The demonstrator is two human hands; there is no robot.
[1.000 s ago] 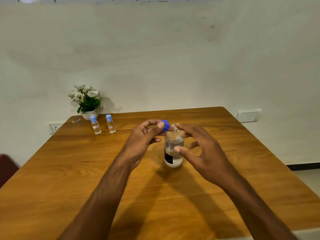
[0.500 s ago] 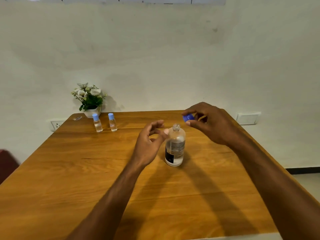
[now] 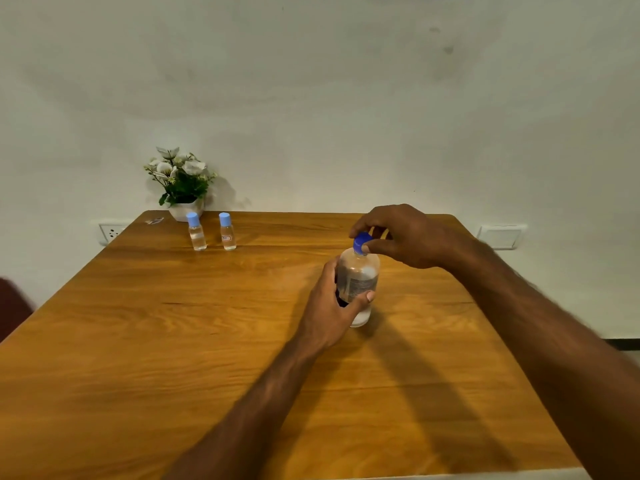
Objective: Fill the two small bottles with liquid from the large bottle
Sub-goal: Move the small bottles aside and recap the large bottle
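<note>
We've got the big bottle (image 3: 358,285) upright on the table (image 3: 173,341), roughly mid-table, a bit to the right. Our left hand (image 3: 330,306) wraps its body, thumb across the front by the label, so it's clenched on the bottle & steadying it. Our right hand (image 3: 401,237) comes in from above w/ fingertips pinching the blue cap (image 3: 362,242), which sits on the neck. Can't tell from this view whether the cap is threaded tight or just resting there.

The two small bottles (image 3: 212,232) stand side by side at the far left of the table, just in front of the flower pot (image 3: 185,211), well apart from the big one. Both have their light-blue caps on; both seem to hold some clear liquid, level hard to read.

Step in hand, we'd say: working the big bottle's cap; which way it's being turned we can't tell. No pouring is under way.

If the small ones aren't full, next needs: cap off & set aside, small bottles brought close & uncapped, then a slow, careful pour — narrow necks, easy to spill.
</note>
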